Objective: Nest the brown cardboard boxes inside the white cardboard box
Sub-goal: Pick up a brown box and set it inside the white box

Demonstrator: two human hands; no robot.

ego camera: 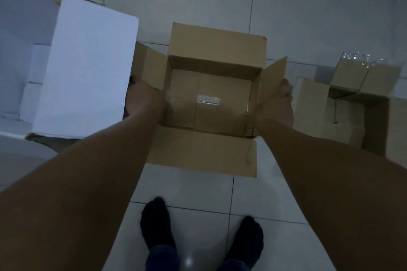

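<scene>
Both hands, left hand (143,97) and right hand (278,103), hold open brown box (211,97) sides; fingers hidden, maybe curled under. Lift level, clear white box (88,68) flap.

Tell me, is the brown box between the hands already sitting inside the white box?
No. The open brown box sits on the tiled floor beside the white box, not inside it.
</scene>
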